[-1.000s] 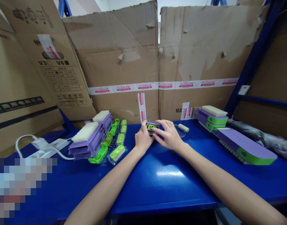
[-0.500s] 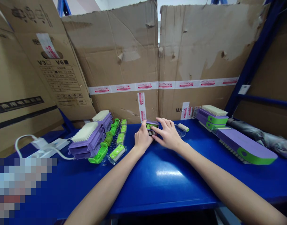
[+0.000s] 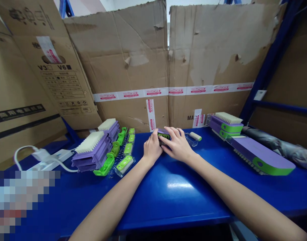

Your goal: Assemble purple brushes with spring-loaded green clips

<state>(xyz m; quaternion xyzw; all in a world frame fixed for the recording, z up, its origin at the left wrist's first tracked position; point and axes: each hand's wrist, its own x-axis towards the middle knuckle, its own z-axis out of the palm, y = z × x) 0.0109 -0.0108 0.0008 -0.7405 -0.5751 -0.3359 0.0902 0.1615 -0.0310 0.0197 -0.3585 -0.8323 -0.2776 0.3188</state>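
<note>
Near the back of the table, a small purple brush (image 3: pixel 164 132) with green and dark parts on its near face is held between my hands. Its bristles are mostly hidden now. My left hand (image 3: pixel 152 147) is closed around the brush's left end. From the right, my right hand (image 3: pixel 177 143) grips it, fingers over the top and other fingers across the near face. Just beyond my right hand lie a clear plastic case (image 3: pixel 193 142) and a white roller with a green end (image 3: pixel 195 136).
On the left stand stacked purple brush bodies (image 3: pixel 93 157), green end pieces (image 3: pixel 106 166), clear cases with green-topped rollers (image 3: pixel 125 164) and a white power strip (image 3: pixel 51 159). Finished-looking purple-green brushes (image 3: pixel 265 153) and a dark wrapped roll (image 3: pixel 279 145) lie right. Cardboard (image 3: pixel 133 60) walls the back.
My right hand has shifted slightly left and closer over the brush. The brush has turned a little, so its pale bristles show less. The other things stay in place.
</note>
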